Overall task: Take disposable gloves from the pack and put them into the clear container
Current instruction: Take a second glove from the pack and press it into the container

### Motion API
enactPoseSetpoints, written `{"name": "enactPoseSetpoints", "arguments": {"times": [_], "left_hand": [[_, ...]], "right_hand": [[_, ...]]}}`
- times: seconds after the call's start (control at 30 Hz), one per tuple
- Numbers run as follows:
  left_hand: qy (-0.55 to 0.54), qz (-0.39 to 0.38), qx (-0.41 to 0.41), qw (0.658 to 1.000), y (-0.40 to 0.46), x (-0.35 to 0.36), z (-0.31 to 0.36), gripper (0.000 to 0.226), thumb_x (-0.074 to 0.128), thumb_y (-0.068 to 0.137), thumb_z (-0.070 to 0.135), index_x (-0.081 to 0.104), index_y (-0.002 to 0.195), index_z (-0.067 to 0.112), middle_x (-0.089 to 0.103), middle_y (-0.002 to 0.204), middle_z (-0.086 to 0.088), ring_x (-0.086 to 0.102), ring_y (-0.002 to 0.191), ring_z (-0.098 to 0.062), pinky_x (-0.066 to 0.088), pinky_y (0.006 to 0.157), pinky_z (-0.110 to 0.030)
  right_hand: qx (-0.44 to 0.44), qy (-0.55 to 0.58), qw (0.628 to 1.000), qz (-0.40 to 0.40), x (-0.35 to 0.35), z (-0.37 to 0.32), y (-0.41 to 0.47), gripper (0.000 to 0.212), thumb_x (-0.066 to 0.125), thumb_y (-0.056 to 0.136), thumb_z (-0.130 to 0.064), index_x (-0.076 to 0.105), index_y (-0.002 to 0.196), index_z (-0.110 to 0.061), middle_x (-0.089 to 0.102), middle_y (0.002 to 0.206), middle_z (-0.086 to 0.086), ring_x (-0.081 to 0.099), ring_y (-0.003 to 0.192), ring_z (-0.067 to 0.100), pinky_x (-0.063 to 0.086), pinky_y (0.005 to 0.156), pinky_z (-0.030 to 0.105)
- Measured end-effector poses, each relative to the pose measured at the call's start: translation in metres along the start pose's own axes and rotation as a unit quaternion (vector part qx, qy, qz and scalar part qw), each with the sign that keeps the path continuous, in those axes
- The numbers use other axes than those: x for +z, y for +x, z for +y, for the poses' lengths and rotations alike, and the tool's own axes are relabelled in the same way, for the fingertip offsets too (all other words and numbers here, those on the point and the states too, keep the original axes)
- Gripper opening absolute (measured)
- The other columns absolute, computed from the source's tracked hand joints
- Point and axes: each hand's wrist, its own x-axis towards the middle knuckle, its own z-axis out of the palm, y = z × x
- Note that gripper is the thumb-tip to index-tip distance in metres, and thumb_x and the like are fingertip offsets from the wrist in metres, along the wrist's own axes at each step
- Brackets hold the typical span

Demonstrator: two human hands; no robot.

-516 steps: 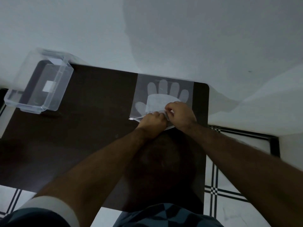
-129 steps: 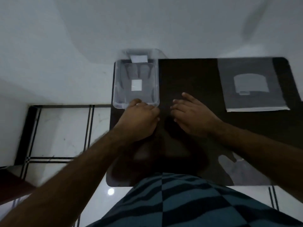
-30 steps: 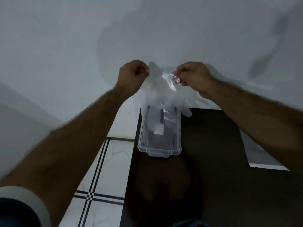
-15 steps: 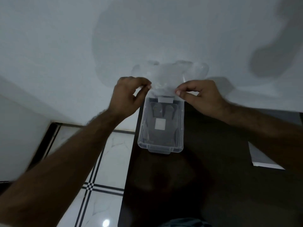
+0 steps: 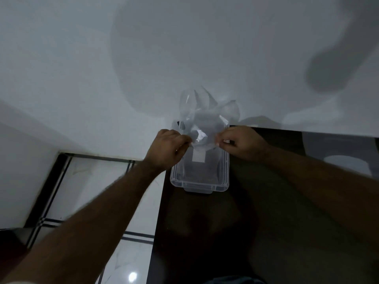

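Note:
A thin, see-through disposable glove [image 5: 207,115] is crumpled over the far end of the clear container [image 5: 200,182], its fingers sticking up against the wall. My left hand [image 5: 167,147] pinches the glove's near edge on the left side, and my right hand [image 5: 243,143] pinches it on the right. Both hands hover over the container's rim. The container stands at the far left corner of the dark table [image 5: 246,222] and has a white label on its bottom. The glove pack [image 5: 346,156] lies flat at the right edge of view.
A white wall [image 5: 143,58] rises directly behind the table. To the left, past the table's edge, is white tiled floor [image 5: 98,181] with dark stripe lines. My striped shirt shows at the bottom edge.
Both hands have come down from chest height to the container's rim, bringing the glove with them. The glove has bunched up and now rests over the container's far end.

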Motion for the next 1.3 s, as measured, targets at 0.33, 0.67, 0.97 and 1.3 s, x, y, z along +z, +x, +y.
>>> {"name": "enactPoseSetpoints", "arguments": {"times": [0.33,0.67,0.97,1.3], "left_hand": [[0.017,-0.064,-0.023,0.998,-0.020,0.031,0.002,0.019,0.064,0.099,0.030,0.078,0.108,0.020,0.077,0.086,0.002,0.073,0.086,-0.024,0.046,0.088,-0.042],[0.089,-0.170,-0.045,0.980,-0.026,0.042,0.012,0.031,0.067,0.101,0.033,0.072,0.129,0.021,0.081,0.097,-0.006,0.076,0.093,-0.027,0.038,0.108,-0.048],[0.146,-0.251,-0.038,0.956,-0.023,0.037,0.021,0.032,0.057,0.105,0.036,0.071,0.131,0.024,0.080,0.109,-0.004,0.073,0.106,-0.024,0.023,0.116,-0.045],[0.156,-0.337,-0.021,0.928,-0.018,0.029,0.033,0.028,0.053,0.107,0.043,0.074,0.109,0.025,0.075,0.093,0.002,0.070,0.101,-0.024,0.014,0.117,-0.052]], "right_hand": [[-0.041,-0.081,0.994,-0.058,0.041,0.021,-0.006,0.024,0.060,0.096,-0.031,0.080,0.101,-0.020,0.080,0.108,-0.003,0.074,0.100,0.021,0.049,0.097,0.044],[-0.027,-0.206,0.960,-0.188,0.055,0.011,0.000,0.021,0.056,0.103,-0.035,0.075,0.110,-0.032,0.076,0.108,-0.006,0.067,0.114,0.017,0.009,0.127,0.057],[-0.035,-0.249,0.925,-0.285,0.057,-0.002,0.009,0.021,0.055,0.104,-0.035,0.072,0.117,-0.033,0.073,0.116,-0.006,0.063,0.123,0.015,0.000,0.127,0.066],[-0.023,-0.228,0.899,-0.373,0.057,-0.006,0.014,0.046,0.052,0.104,-0.049,0.054,0.148,-0.035,0.063,0.147,-0.006,0.049,0.145,0.016,-0.011,0.124,0.066]]}}
